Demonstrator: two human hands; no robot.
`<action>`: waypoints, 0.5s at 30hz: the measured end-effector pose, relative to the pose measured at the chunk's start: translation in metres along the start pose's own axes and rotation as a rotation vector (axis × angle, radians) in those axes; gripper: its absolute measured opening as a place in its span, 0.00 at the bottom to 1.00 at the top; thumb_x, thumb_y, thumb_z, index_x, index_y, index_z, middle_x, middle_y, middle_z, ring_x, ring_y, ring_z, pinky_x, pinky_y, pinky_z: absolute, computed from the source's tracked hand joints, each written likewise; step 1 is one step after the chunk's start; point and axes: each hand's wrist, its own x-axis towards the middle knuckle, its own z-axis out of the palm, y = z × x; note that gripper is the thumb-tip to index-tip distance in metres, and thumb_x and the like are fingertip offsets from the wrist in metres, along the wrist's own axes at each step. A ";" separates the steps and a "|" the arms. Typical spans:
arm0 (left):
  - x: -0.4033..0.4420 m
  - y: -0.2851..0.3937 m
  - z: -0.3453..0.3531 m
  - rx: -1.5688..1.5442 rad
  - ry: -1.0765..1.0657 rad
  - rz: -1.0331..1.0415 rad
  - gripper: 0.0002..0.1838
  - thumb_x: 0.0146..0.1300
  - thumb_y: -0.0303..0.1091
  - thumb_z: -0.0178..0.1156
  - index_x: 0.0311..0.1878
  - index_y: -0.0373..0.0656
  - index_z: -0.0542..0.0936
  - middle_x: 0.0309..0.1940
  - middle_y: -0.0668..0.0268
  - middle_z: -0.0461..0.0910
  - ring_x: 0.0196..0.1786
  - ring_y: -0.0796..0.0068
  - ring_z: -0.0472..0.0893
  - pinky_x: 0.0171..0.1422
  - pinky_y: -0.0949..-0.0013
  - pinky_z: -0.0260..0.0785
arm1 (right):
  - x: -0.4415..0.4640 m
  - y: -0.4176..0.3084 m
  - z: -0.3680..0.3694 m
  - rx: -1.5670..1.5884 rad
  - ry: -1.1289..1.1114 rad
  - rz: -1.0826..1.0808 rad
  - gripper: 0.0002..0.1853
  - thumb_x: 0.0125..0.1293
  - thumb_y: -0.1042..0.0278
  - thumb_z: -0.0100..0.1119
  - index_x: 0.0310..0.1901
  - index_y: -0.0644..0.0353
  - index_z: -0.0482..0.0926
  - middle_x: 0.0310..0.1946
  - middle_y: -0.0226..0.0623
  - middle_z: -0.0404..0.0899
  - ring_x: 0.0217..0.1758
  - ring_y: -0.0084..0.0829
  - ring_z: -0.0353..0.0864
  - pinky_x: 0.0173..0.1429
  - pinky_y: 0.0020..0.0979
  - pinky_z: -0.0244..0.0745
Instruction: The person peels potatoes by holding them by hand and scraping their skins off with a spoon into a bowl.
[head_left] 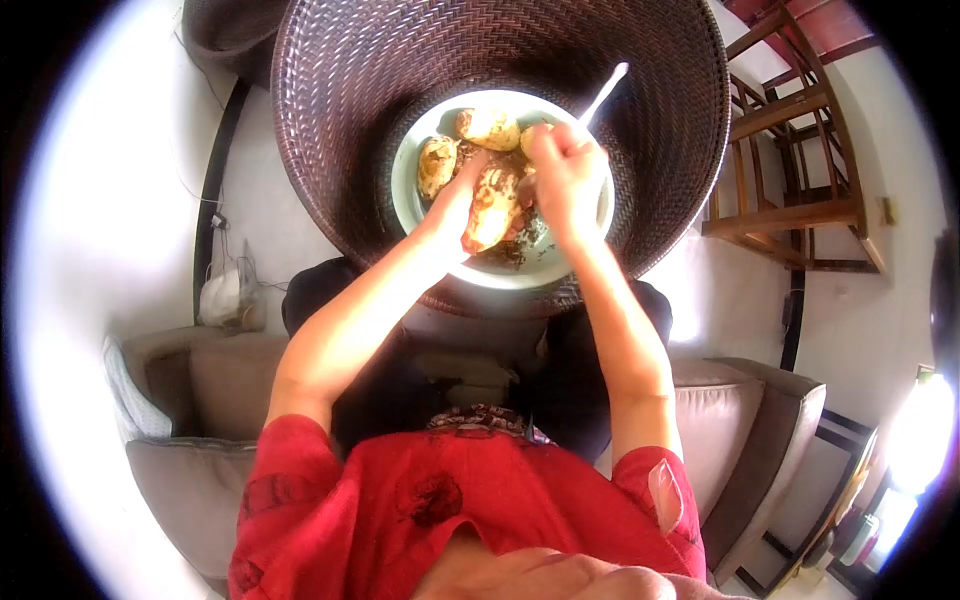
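Note:
My left hand is wrapped around a half-peeled, yellowish potato-like tuber with brown skin patches. Beside it, my right hand is closed on a spoon-like utensil, whose pale handle sticks out above the knuckles. The utensil's working end is mostly hidden near the tuber. Both hands are over a pale green bowl. More tubers of the same kind lie in it: one at the left, one at the back, and another partly behind my right hand. Dark peel scraps cover the bowl's lower part.
The bowl sits inside the high curved rim of a dark woven basket-like piece, close to my knees. A wooden chair stands at the right. A grey-brown sofa is behind me, and cables with a white bag lie at left.

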 end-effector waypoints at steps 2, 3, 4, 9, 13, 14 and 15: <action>0.002 -0.003 -0.008 0.084 -0.035 -0.017 0.25 0.72 0.54 0.45 0.53 0.40 0.75 0.33 0.60 0.83 0.28 0.69 0.84 0.28 0.69 0.80 | 0.010 0.029 0.000 -0.216 -0.009 -0.240 0.15 0.64 0.70 0.57 0.19 0.65 0.74 0.12 0.30 0.71 0.16 0.16 0.70 0.24 0.28 0.68; 0.001 -0.005 -0.011 0.166 -0.069 -0.037 0.26 0.72 0.55 0.45 0.52 0.39 0.75 0.32 0.60 0.83 0.27 0.69 0.84 0.28 0.68 0.79 | 0.011 0.021 0.000 -0.228 0.002 -0.154 0.15 0.64 0.71 0.57 0.19 0.65 0.73 0.12 0.30 0.71 0.16 0.16 0.70 0.25 0.29 0.69; -0.006 -0.002 -0.013 0.298 -0.121 -0.088 0.27 0.72 0.56 0.45 0.50 0.38 0.76 0.32 0.60 0.83 0.26 0.68 0.83 0.27 0.68 0.79 | 0.021 0.025 -0.003 -0.234 0.034 -0.171 0.16 0.65 0.71 0.57 0.19 0.65 0.73 0.12 0.30 0.71 0.16 0.16 0.70 0.24 0.28 0.69; -0.004 0.002 0.002 0.003 0.005 -0.007 0.25 0.73 0.53 0.43 0.54 0.40 0.75 0.33 0.59 0.83 0.27 0.67 0.83 0.30 0.64 0.81 | 0.009 0.002 -0.006 0.039 -0.018 0.005 0.18 0.66 0.70 0.57 0.17 0.62 0.70 0.11 0.27 0.70 0.16 0.15 0.67 0.23 0.26 0.66; 0.004 -0.002 -0.023 0.168 -0.271 -0.014 0.27 0.74 0.54 0.41 0.58 0.39 0.72 0.35 0.59 0.83 0.28 0.69 0.83 0.31 0.66 0.82 | 0.012 0.024 0.000 -0.160 0.021 -0.142 0.16 0.62 0.73 0.58 0.17 0.64 0.70 0.12 0.29 0.70 0.17 0.15 0.63 0.23 0.28 0.64; 0.006 -0.001 -0.025 0.172 -0.241 -0.047 0.27 0.74 0.54 0.40 0.58 0.40 0.72 0.35 0.59 0.83 0.27 0.69 0.83 0.31 0.67 0.81 | 0.022 0.027 -0.005 -0.175 0.051 -0.141 0.15 0.63 0.73 0.57 0.18 0.64 0.71 0.12 0.30 0.70 0.17 0.16 0.65 0.23 0.28 0.64; 0.001 -0.001 -0.021 0.178 -0.243 -0.046 0.27 0.74 0.54 0.40 0.58 0.40 0.72 0.35 0.59 0.83 0.27 0.69 0.83 0.31 0.67 0.81 | 0.030 0.021 -0.008 -0.186 0.080 -0.144 0.15 0.63 0.73 0.57 0.19 0.65 0.71 0.12 0.31 0.70 0.18 0.16 0.66 0.23 0.29 0.65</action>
